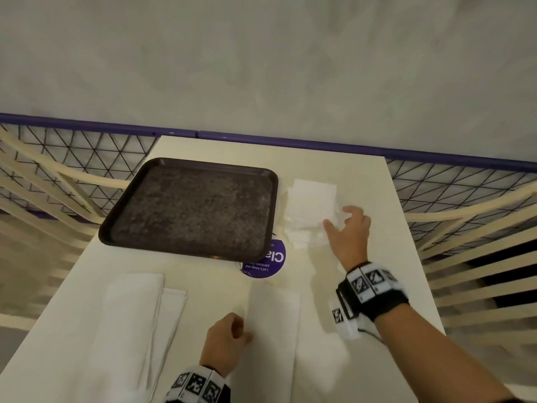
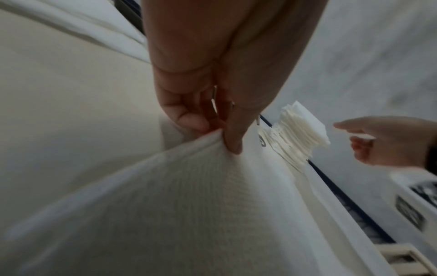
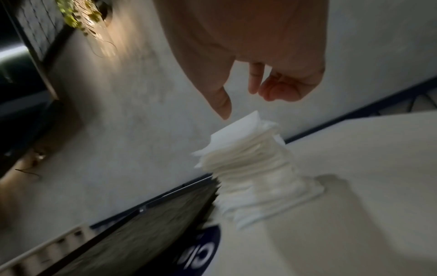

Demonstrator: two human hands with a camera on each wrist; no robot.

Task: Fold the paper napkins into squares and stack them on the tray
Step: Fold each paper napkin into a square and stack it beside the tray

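Note:
A dark brown tray (image 1: 189, 207) with nothing on it sits at the table's far left. Right of it stands a leaning stack of white napkins (image 1: 312, 205) (image 3: 250, 164) (image 2: 298, 134). My right hand (image 1: 338, 218) (image 3: 243, 100) hovers at the stack's near right corner. Its fingers are loosely curled and hold nothing, and the thumb tip is just above the top napkin. An unfolded white napkin (image 1: 273, 330) (image 2: 189, 196) lies near the front of the table. My left hand (image 1: 241, 330) (image 2: 220, 134) pinches its left edge between thumb and forefinger and lifts that edge slightly.
Two larger white napkins (image 1: 133, 315) lie overlapped at the front left. A round purple sticker (image 1: 266, 263) (image 3: 201, 252) peeks out from under the tray's near right corner. A purple rail with wire mesh (image 1: 436, 158) runs behind the narrow white table (image 1: 334, 167).

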